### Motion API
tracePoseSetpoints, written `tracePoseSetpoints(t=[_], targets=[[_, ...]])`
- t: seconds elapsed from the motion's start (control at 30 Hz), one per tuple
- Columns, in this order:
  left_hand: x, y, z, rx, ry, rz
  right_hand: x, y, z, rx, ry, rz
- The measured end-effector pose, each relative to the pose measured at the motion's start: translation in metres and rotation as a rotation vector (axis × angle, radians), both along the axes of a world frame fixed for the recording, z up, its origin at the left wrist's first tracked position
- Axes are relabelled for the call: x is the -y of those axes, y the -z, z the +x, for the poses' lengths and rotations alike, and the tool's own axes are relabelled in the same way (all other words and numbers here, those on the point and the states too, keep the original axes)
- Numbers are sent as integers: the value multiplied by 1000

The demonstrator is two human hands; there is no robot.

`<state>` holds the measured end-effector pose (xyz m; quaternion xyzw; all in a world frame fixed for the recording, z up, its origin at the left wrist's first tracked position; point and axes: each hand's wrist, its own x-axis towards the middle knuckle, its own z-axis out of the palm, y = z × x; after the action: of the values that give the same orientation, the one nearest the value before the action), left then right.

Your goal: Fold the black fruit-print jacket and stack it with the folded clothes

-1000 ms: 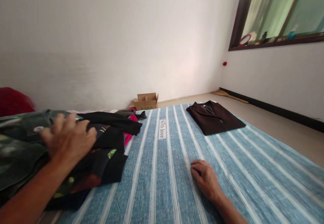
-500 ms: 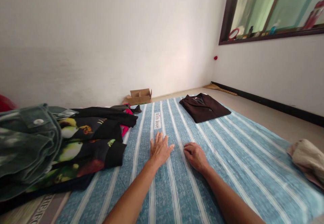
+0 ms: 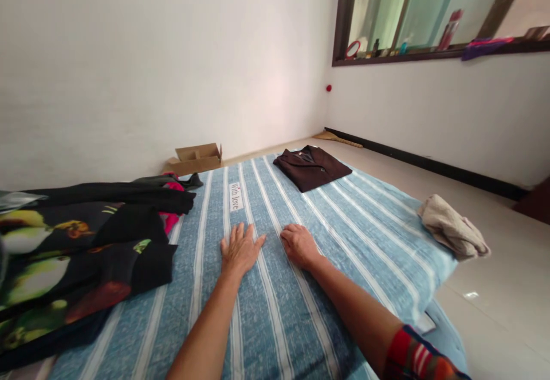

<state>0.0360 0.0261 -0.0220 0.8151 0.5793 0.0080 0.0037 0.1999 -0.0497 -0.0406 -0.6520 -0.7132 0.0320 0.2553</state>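
Observation:
A blue cloth with white stripes [image 3: 258, 328] is spread under both hands. My left hand [image 3: 240, 249] lies flat on it, fingers spread and nothing held, just below the "With love" label [image 3: 236, 198]. Close by on the right, my right hand [image 3: 299, 246] rests on the cloth with its fingers curled in and pressed together; no object shows in it. Beyond the hands, a folded dark brown garment [image 3: 313, 169] lies near the far edge of the cloth.
Piled clothes, among them a black printed garment [image 3: 86, 265], cover the left side. A beige bunched cloth [image 3: 451, 228] sits at the right edge. A cardboard box [image 3: 197, 158] stands by the wall. A window ledge [image 3: 412, 55] holds small bottles and a mirror.
My view has turned to the right, so everything shifts left in the picture and more floor shows. Both hands stay in about the same spots on the striped cloth.

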Motion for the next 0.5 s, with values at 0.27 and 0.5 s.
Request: tracePoseSetpoints(t=[0.27,0.5], targets=[[-4,1,1,18,15,17,7,-1,-5,92,36,-30],[-6,0,3,12,6,9,8,-6,-3,103,37,-30]])
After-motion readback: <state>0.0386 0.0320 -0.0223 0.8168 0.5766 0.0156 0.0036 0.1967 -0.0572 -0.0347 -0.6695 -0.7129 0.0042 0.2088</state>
